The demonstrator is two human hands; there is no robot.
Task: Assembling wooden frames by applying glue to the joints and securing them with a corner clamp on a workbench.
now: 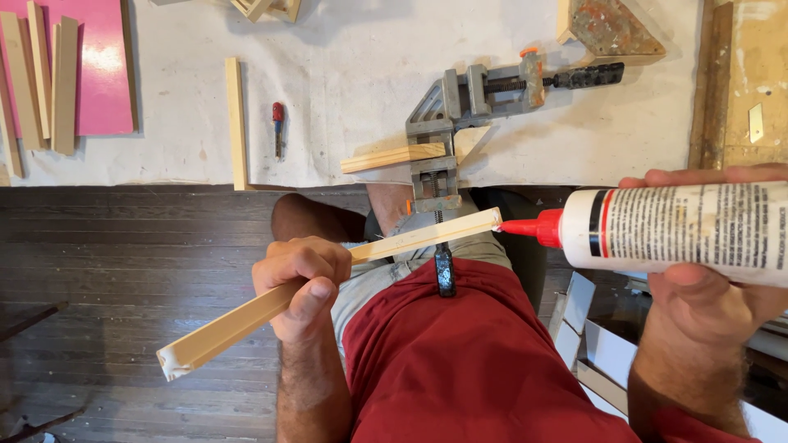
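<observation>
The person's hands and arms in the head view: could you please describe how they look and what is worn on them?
Both the left hand and the right hand are bare: no gloves, rings or watch visible. The forearms are hairy and unsleeved up to the frame's edge. Short, unpainted nails show on the left thumb and fingers.

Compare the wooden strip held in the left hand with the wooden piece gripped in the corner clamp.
The held strip is in mid-air in the left hand, slanting; the clamped piece lies on the table, fixed in the corner clamp.
The held strip looks longer; little of the clamped piece shows.
The red nozzle of the glue bottle, held in the right hand, meets the held strip's end; the clamped piece has none.
Both are pale, bare wood.
</observation>
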